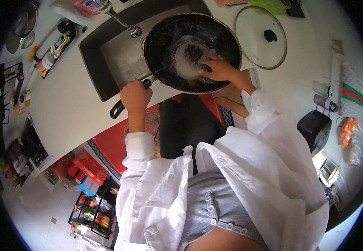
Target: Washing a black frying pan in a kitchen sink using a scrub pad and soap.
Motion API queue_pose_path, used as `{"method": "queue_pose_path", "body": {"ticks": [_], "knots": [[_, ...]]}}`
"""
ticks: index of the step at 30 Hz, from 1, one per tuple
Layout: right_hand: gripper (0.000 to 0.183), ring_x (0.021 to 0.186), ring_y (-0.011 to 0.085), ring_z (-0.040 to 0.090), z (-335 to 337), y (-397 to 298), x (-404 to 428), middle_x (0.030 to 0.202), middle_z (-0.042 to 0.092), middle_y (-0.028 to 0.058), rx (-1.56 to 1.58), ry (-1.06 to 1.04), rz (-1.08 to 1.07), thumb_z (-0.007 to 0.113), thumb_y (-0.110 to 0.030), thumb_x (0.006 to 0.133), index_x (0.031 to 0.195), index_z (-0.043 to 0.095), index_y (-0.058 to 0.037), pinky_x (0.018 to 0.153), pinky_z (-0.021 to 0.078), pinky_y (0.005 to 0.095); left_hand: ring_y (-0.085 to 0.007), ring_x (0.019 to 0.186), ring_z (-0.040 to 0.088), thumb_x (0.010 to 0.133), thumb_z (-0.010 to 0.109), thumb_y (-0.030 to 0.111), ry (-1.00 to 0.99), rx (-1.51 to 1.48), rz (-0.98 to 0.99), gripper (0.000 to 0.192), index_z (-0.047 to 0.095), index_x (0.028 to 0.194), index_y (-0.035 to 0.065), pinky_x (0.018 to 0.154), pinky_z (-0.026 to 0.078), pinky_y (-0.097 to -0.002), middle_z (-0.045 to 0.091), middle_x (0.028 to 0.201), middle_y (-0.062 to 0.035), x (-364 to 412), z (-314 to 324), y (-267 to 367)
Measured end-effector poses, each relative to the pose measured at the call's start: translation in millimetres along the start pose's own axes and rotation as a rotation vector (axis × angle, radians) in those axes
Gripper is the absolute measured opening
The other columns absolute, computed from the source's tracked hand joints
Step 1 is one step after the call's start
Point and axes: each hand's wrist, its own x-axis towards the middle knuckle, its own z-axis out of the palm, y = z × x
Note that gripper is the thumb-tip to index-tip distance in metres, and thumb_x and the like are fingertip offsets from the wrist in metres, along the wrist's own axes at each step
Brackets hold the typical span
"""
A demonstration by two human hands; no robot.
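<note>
A black wok (pixel 164 40) is tilted over the right part of the sink (pixel 111 56), with cloudy, foamy water (pixel 183 64) in its bottom. My left hand (pixel 136 96) is closed around the wok's black handle (pixel 117 109), to the left of the bowl. Inside the wok, at the right of the foamy water, is my right hand (pixel 219 69) with its fingers bent. Something shiny shows below these fingers, but I cannot make out what it is or whether the hand grips it. To the left of the wok, the faucet's spout (pixel 134 31) hangs over the sink.
A glass lid (pixel 256 37) with a black knob lies on the white countertop (pixel 68 84) right of the wok. Bottles (pixel 48 59) stand in a rack at the left. A black appliance (pixel 314 128) and a tumbler (pixel 325 103) are at the right. Below is a red mat (pixel 111 141).
</note>
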Motion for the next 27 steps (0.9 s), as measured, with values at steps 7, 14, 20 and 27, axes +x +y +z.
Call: {"method": "queue_pose_path", "body": {"ticks": [7, 14, 20, 27], "knots": [[0.045, 0.099, 0.0302, 0.053, -19.1, -29.8, 30.8, 0.102, 0.058, 0.0159, 0.251, -0.292, -0.185, 0.057, -0.046, 0.081, 0.098, 0.061, -0.0051, 0.087, 0.0398, 0.0369, -0.0311, 0.062, 0.063, 0.059, 0.063, 0.017, -0.071, -0.051, -0.099, 0.016, 0.063, 0.065, 0.0023, 0.058, 0.05, -0.0387, 0.062, 0.066, -0.0167, -7.4, 9.5, -10.6], [0.042, 0.089, 0.0275, 0.053, -37.1, -47.5, 38.9, 0.093, 0.057, 0.015, 0.265, -0.488, -0.098, 0.065, -0.042, 0.074, 0.086, 0.057, -0.003, 0.076, 0.0419, 0.035, -0.0299, 0.061, 0.063, 0.06, 0.065, 0.019, -0.067, -0.056, -0.111, 0.017, 0.062, 0.064, 0.0033, 0.057, 0.05, -0.0383, 0.062, 0.064, -0.0152, -8.3, 18.1, -22.6], [0.043, 0.097, 0.0362, 0.051, 16.4, -30.0, 42.2, 0.104, 0.055, 0.0188, 0.162, 0.015, -0.155, 0.065, -0.017, 0.063, 0.102, 0.057, -0.0021, 0.088, 0.0391, 0.0369, -0.0296, 0.061, 0.063, 0.06, 0.066, 0.02, -0.055, -0.078, -0.073, 0.017, 0.063, 0.066, 0.0045, 0.057, 0.05, -0.0378, 0.062, 0.065, -0.0148, -6.1, 17.5, -24.5], [0.038, 0.095, 0.038, 0.055, -25.0, -1.7, 26.3, 0.098, 0.061, 0.0193, -0.212, 0.043, -0.165, 0.061, -0.017, 0.07, 0.105, 0.06, -0.0061, 0.088, 0.0417, 0.0397, -0.0321, 0.062, 0.062, 0.061, 0.063, 0.02, -0.083, -0.105, -0.126, 0.015, 0.063, 0.066, 0.0056, 0.059, 0.05, -0.0399, 0.062, 0.065, -0.0159, -8.2, 31.2, -26.5]]}}
